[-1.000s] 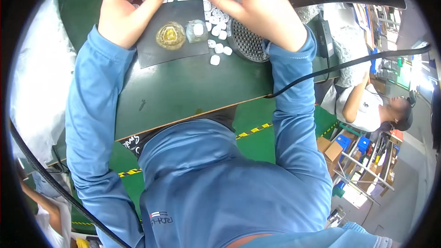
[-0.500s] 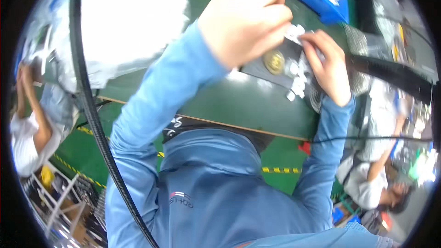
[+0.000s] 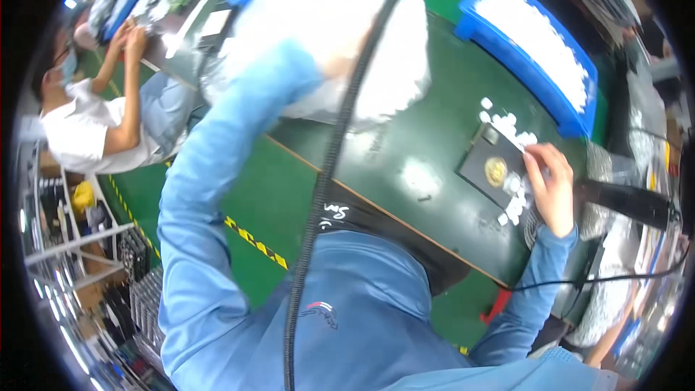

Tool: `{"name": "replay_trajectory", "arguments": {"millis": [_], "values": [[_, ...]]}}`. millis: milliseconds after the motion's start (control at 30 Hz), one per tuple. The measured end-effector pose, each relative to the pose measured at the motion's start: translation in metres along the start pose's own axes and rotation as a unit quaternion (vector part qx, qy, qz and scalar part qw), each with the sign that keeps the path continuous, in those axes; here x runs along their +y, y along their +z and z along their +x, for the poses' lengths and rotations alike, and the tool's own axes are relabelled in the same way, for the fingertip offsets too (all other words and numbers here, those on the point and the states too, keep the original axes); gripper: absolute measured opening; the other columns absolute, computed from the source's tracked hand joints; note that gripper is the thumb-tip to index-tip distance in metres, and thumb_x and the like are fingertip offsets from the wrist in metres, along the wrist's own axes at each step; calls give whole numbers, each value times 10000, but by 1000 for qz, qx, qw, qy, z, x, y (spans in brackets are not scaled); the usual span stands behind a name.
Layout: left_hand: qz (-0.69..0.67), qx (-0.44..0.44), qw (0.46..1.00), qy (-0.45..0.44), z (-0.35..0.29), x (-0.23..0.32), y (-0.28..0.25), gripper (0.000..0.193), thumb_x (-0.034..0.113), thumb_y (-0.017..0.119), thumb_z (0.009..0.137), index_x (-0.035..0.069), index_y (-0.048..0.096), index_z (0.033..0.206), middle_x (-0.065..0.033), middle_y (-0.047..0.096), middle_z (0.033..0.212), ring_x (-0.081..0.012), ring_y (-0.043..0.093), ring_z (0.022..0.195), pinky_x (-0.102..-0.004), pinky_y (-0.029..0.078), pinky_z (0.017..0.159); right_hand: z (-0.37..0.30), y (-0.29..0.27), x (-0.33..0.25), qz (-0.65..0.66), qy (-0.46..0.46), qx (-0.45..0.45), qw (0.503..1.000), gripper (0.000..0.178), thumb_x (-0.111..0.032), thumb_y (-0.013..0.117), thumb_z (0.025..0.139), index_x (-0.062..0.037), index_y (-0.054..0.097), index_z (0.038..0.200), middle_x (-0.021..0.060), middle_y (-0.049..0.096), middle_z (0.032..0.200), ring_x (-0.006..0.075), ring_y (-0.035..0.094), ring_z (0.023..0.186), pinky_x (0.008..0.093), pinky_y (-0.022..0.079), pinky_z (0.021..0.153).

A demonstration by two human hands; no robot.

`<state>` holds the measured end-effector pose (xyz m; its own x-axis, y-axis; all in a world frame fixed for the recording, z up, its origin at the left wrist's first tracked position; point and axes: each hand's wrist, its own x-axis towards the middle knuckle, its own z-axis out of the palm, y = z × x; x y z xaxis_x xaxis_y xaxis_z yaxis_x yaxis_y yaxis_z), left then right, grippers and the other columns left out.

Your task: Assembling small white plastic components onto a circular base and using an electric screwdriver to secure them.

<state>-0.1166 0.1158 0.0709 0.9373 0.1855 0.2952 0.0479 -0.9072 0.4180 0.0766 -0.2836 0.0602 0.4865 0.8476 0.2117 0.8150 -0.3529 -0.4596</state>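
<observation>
A black mat (image 3: 478,166) lies on the dark green table (image 3: 405,174) and carries a round gold piece (image 3: 496,171) and several small white parts (image 3: 507,124). My right hand (image 3: 552,190) rests on the mat's right side, fingertips pinched on one small white part (image 3: 518,146). My left arm in a blue sleeve stretches up to a big white bag (image 3: 391,51) at the top. My left hand (image 3: 339,65) is blurred against that bag and partly crossed by a black cable, so its grip is unclear.
A blue tray (image 3: 507,47) full of white parts stands behind the mat. A black ribbed cable (image 3: 326,174) hangs down the middle. A person in a white shirt (image 3: 94,130) works at the left. A black bar (image 3: 626,203) lies at the right; yellow-black tape (image 3: 253,242) marks the green floor.
My left hand has left the mat and swung up and left to the white bag. My right hand stays at the white parts. The view has turned and shifted left.
</observation>
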Motion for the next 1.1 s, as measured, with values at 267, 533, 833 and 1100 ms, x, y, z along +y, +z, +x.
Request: {"name": "replay_trajectory", "arguments": {"millis": [267,533,833,1100], "values": [[358,245,901,6,2,-78,31,288,265,646,888,106,685,1126,-136,692,1122,-310,657,945,-459,530,835,9,9,-8,38,-33,25,998,68,-65,665,899,-26,667,955,107,588,787,275,556,717,379,437,702],[210,207,955,7,-3,-85,22,179,216,643,842,63,719,898,-143,705,907,-336,682,861,-465,543,800,11,10,-7,43,-11,8,999,102,-60,664,900,-11,670,989,108,605,803,251,577,722,362,465,718],[197,96,976,1,-19,-57,40,332,321,641,861,35,717,1011,-219,692,1084,-383,635,1094,-489,499,946,11,12,-9,61,-11,11,998,100,-43,656,900,5,662,987,108,595,793,234,553,690,351,458,695],[353,-161,904,-180,22,9,7,668,529,629,889,10,543,1301,-275,528,1322,-432,491,1270,-560,445,1014,11,13,-8,75,-5,14,997,115,-26,647,905,4,667,1015,97,593,799,208,542,675,332,454,671]]}}
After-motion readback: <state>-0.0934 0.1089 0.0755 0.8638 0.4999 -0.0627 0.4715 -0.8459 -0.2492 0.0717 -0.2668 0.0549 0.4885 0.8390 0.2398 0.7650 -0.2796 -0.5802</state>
